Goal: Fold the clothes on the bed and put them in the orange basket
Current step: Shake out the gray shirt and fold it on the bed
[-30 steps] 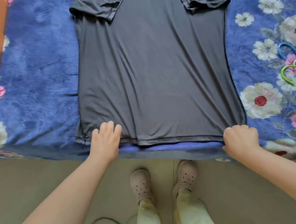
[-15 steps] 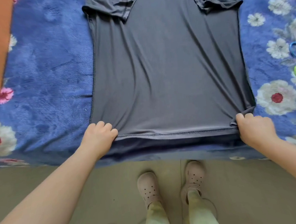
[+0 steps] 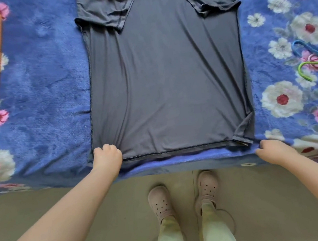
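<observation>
Left hand point(image 3: 107, 155) pinches the shirt point(image 3: 167, 80) hem's near-left corner; right hand point(image 3: 273, 149) loosely curled, holding nothing. No legible writing.

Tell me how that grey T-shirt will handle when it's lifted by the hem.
The grey T-shirt will probably hang limp: thin fabric lies in soft ripples, and its right hem corner has flipped over. It seems light. It may slide easily on the blanket, so lifting both corners looks wise; the left hand is at one.

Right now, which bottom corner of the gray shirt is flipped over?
The corner by the right hand: the gray shirt folds back on itself there, while the left hand covers the other corner.
</observation>
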The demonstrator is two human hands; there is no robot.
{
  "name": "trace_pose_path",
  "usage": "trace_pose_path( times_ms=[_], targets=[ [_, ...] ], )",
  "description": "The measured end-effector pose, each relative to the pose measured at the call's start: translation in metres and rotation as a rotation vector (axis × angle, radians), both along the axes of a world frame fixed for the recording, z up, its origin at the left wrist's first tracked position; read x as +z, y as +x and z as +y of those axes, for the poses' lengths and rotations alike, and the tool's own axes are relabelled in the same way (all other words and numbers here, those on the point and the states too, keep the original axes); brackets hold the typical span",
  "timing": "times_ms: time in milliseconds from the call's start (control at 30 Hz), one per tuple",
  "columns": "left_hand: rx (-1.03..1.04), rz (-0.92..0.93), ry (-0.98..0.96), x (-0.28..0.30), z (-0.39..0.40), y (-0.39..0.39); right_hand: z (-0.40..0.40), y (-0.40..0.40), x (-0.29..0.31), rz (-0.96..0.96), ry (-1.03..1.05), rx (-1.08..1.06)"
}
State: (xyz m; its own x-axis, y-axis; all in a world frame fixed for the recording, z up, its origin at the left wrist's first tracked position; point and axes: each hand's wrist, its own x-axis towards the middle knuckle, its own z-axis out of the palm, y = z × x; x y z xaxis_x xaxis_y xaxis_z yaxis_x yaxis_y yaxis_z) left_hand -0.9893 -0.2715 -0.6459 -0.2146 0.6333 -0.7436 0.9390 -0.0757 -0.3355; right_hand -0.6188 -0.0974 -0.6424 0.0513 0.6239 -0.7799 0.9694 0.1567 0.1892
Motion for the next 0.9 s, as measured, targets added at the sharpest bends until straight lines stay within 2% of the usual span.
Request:
trace_pose_path(
  times_ms=[67, 133, 200, 267, 300, 367, 433, 533, 567, 633, 700, 767, 867, 900],
  targets=[
    [0.011, -0.031, 0.013, 0.005, 0.008, 0.014, 0.006, 0.007, 0.005, 0.210, 0.169, -0.263],
    [0.041, -0.100, 0.080, 0.009, 0.017, 0.031, 0.008, -0.001, 0.014, 0.409, 0.398, -0.362],
    [-0.009, -0.221, 0.306, 0.011, 0.026, 0.049, 0.009, -0.015, 0.024, 0.469, 0.446, -0.143],
    [-0.046, -0.319, 0.386, 0.009, 0.034, 0.065, 0.010, -0.032, 0.026, 0.332, 0.260, 0.212],
    [-0.043, -0.344, 0.398, 0.006, 0.039, 0.073, 0.013, -0.039, 0.023, 0.236, 0.154, 0.322],
    [-0.085, -0.354, 0.400, -0.001, 0.047, 0.094, 0.024, -0.048, 0.024, 0.100, 0.091, 0.459],
    [-0.104, -0.357, 0.419, -0.001, 0.052, 0.103, 0.035, -0.050, 0.028, 0.121, 0.119, 0.458],
    [-0.101, -0.371, 0.436, -0.008, 0.061, 0.122, 0.056, -0.024, 0.032, 0.313, -0.010, 0.306],
    [-0.088, -0.393, 0.465, -0.007, 0.065, 0.127, 0.060, -0.013, 0.033, 0.410, -0.063, 0.139],
    [-0.091, -0.415, 0.530, -0.016, 0.069, 0.133, 0.066, 0.006, 0.040, 0.628, -0.119, -0.346],
    [-0.128, -0.391, 0.577, -0.013, 0.080, 0.141, 0.069, 0.022, 0.040, 0.715, -0.089, -0.596],
    [-0.116, -0.370, 0.388, -0.002, 0.087, 0.151, 0.065, 0.031, 0.030, 0.660, -0.025, -0.518],
    [0.092, -0.349, 0.206, -0.005, 0.093, 0.151, 0.054, 0.038, 0.014, 0.574, -0.024, -0.392],
    [0.072, -0.352, 0.221, -0.006, 0.091, 0.151, 0.052, 0.041, 0.008, 0.559, -0.024, -0.393]
  ],
)
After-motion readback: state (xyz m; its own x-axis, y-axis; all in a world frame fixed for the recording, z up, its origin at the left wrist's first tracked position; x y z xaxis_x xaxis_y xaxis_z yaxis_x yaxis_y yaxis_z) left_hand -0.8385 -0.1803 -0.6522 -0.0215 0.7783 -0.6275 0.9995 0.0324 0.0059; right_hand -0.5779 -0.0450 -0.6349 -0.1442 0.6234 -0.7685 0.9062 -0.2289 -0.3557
